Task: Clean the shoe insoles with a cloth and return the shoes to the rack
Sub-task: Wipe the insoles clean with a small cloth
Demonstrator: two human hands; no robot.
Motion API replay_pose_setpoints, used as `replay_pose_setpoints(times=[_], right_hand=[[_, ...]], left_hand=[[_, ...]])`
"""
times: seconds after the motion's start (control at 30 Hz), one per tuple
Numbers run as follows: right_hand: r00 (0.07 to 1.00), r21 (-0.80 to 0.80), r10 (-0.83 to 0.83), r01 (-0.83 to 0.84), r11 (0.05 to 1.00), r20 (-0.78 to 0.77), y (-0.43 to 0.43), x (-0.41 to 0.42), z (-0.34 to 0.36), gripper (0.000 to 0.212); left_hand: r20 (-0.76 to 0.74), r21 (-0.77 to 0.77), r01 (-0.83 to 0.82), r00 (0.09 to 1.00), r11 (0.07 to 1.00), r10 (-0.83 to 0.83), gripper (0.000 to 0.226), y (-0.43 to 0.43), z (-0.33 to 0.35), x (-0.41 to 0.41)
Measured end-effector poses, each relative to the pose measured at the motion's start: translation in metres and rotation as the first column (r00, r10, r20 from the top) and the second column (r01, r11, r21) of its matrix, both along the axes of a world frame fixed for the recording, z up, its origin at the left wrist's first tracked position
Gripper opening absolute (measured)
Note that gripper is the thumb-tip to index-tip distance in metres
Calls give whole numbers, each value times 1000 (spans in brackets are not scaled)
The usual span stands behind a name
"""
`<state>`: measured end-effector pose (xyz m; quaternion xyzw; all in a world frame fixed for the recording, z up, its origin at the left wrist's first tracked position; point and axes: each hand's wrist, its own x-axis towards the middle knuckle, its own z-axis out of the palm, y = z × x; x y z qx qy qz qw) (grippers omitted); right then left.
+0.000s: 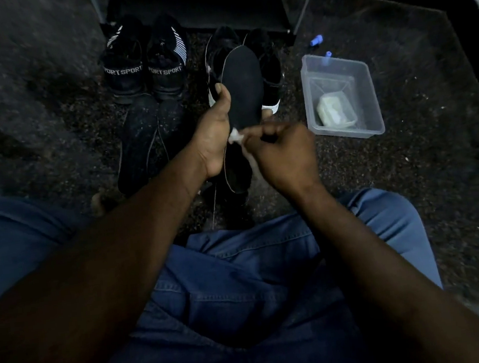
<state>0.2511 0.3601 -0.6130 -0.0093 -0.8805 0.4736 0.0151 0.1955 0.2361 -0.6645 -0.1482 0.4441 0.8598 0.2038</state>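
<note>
Insole: dark, flat, rounded fabric shape, held over the floor ahead of the knees. Its long axis runs away from the person, toe end far. The left hand wraps its left edge, and the right hand pinches a crumpled white cloth against its middle. Clear plastic tub on speckled carpet, right.

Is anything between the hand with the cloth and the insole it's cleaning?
Nothing visible. The right hand pinches the white cloth right at the dark insole, which the left hand grips from the side.
</note>
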Motion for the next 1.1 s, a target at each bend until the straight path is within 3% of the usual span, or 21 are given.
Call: replay_pose_setpoints(times=[0.07,0.17,0.4,0.5,0.67,0.77,0.9,1.0,1.1], right_hand=[[996,36,-67,69,997,-63,-5,-11,1,16],[992,176,27,-5,984,-123,-17,-14,-5,23],[937,300,260,-185,936,-233,-17,42,-31,21],[931,251,251,-185,950,-264,-9,51,-32,13],[966,68,-14,33,997,-257,-4,16,-14,13],[977,143,30,1,990,-211,-18,7,-11,13],[957,220,97,-36,975,-273,-24,27,-19,11],[943,277,227,-157,948,-245,-17,45,-27,13],[940,251,271,-217,943,-206,-12,49,-29,18]], left_hand=[[-12,-36,35,999,999,-35,88,1,0,1],[1,-53,65,998,996,-66,91,3,4,2],[17,242,-30,1000,970,26,94,-6,2,-7],[9,292,-9,1000,956,7,93,-7,-1,-10],[24,238,-20,1000,971,15,90,-1,1,-4],[2,251,-3,1000,968,2,93,2,1,-2],[13,280,-40,999,959,38,92,4,1,-4],[1,341,-51,999,939,54,91,-7,2,-9],[-5,342,-61,998,938,67,90,-12,4,-12]])
